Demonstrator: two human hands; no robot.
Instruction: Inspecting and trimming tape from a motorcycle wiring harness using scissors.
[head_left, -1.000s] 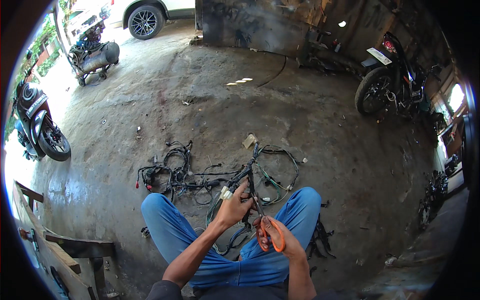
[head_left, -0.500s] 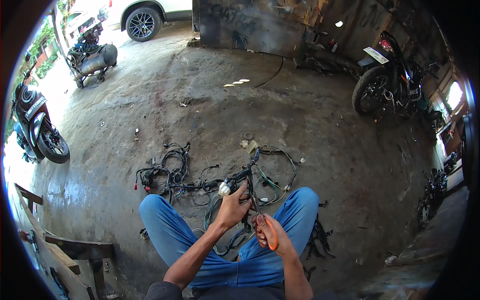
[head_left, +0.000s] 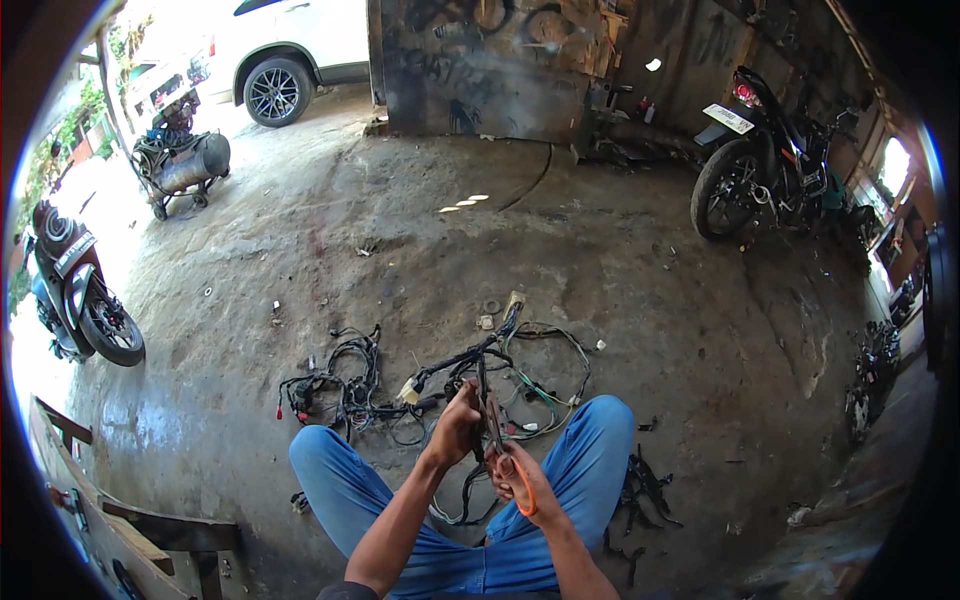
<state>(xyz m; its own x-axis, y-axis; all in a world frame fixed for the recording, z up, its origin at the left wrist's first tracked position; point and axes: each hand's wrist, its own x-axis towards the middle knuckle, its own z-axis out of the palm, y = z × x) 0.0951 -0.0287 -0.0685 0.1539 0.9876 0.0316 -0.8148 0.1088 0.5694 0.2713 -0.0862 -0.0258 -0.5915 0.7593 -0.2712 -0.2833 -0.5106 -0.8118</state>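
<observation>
A black wiring harness (head_left: 461, 357) with bundled cables and connectors lies on the ground before my knees, one branch rising toward me. My left hand (head_left: 455, 428) is closed around that branch, just below a white connector (head_left: 409, 391). In my right hand (head_left: 522, 484) is a pair of orange-handled scissors (head_left: 526, 494), their long blades pointing away from me alongside the harness branch. Both hands are close together between my bent knees. How far the blades are apart, and whether they touch the cable, I cannot make out.
Black scraps (head_left: 650, 487) lie right of my right knee. A wooden bench (head_left: 170, 530) stands at the lower left. Farther out are a scooter (head_left: 85, 290), an air compressor (head_left: 190, 165), a white car (head_left: 325, 45) and a motorcycle (head_left: 770, 165).
The view has tilted up somewhat. My left hand has turned and closed more tightly round the harness branch; the scissors remain in my right hand, beside it.
</observation>
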